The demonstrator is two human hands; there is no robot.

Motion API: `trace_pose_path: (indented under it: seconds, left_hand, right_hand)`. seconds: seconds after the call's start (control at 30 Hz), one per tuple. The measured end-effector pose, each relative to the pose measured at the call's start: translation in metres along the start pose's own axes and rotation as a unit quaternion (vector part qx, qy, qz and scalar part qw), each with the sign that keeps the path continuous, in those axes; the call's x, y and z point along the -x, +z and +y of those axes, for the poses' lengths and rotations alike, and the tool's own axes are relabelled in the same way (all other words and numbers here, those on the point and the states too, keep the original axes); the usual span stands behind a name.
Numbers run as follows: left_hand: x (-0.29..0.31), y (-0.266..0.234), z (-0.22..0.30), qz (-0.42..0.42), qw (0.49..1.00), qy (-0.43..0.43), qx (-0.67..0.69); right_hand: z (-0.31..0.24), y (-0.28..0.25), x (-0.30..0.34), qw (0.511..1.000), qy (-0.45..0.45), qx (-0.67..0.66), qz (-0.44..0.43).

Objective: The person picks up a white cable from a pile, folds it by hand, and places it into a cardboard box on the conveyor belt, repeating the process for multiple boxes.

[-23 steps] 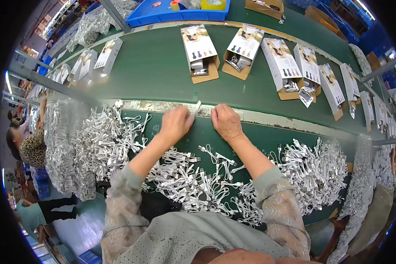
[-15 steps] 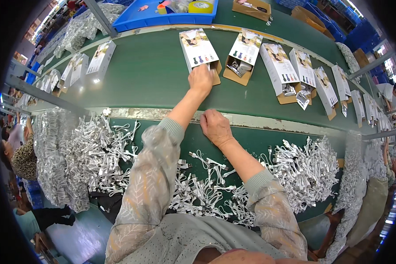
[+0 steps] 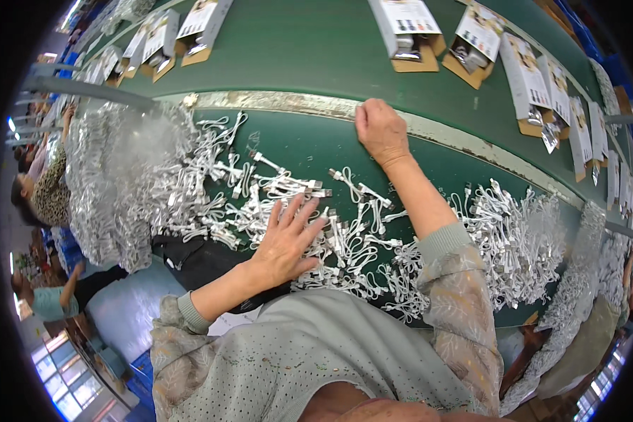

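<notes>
My left hand (image 3: 287,240), fingers spread, is over a loose pile of short white USB cables (image 3: 348,257) and appears to hold nothing. My right hand (image 3: 382,132) is a fist on the worn metal rail (image 3: 302,103) along the belt's near edge. Whatever its curled fingers hold, if anything, is hidden. Beyond it on the green belt (image 3: 295,49) lies a white printed box (image 3: 408,21), its cardboard end flap open and a white item and silver packet showing inside. A second open box (image 3: 477,35) sits to its right.
More boxes stand along the belt, such as one at the left (image 3: 202,24) and one at the right (image 3: 524,77). Clear plastic bags of cables (image 3: 109,183) bulge at the left. A further cable heap (image 3: 513,243) lies at the right. A black cloth item (image 3: 204,264) hangs below the left pile.
My left hand has left the box on the belt and come back over the cables. My right hand stays by the rail. The view has shifted, so the boxes sit higher in the picture.
</notes>
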State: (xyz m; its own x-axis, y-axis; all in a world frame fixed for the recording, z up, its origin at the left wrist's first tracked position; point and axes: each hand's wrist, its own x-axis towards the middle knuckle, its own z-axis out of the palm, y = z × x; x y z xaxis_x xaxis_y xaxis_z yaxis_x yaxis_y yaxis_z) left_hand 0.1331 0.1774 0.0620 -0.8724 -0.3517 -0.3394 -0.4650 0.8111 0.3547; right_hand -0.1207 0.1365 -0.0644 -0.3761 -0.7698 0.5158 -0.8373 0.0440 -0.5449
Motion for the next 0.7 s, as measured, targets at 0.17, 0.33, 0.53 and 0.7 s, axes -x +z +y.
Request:
trace_pose_path:
  seconds: [0.17,0.33,0.53,0.7]
  left_hand:
    - [-0.004,0.009,-0.039,0.183,0.981,-0.066,-0.024]
    - [-0.031,-0.011,-0.060,0.315,0.938,-0.114,0.092]
    - [-0.032,-0.037,-0.063,0.130,0.803,-0.202,0.545]
    - [-0.046,-0.049,-0.081,0.242,0.802,-0.157,0.524]
  right_hand:
    - [-0.004,0.001,0.003,1.000,-0.006,0.002,-0.003]
    - [-0.004,0.003,0.002,1.000,0.001,0.013,-0.002]
    - [-0.005,0.000,-0.001,1.000,0.013,0.017,-0.015]
    - [-0.007,-0.002,-0.001,1.000,0.010,0.018,-0.011]
